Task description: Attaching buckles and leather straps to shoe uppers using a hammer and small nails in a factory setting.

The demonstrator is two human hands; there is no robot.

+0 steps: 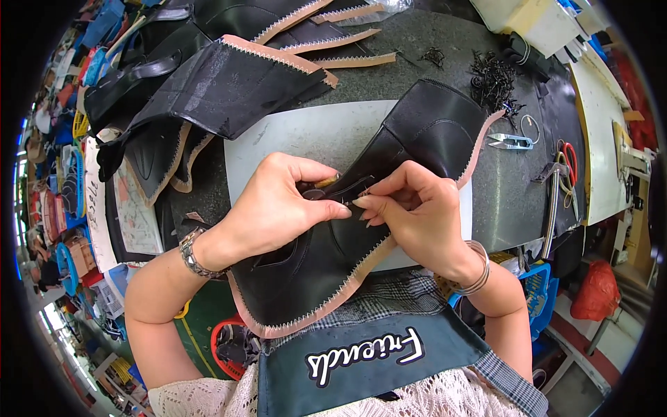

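Note:
A black leather boot upper (410, 139), edged with zigzag-stitched tan lining, lies slantwise before me, its near end over my lap. My left hand (278, 205) is closed on its middle, the thumb pressing the leather. A small yellowish-brown object (324, 182) shows under the left forefinger; its kind is hidden. Close beside that thumb, my right hand (417, 212) pinches with thumb and forefinger right at the leather's surface. What sits in that pinch is too small to make out. Beneath the upper lies a pale grey board (271, 139).
More black boot uppers (229, 87) are heaped at the far left. To the right lie blue thread snips (513, 142), red-handled scissors (568, 170) and a hammer (551, 201). A pile of black scraps (493, 80) sits at the back. A red basket (233, 344) stands below the table.

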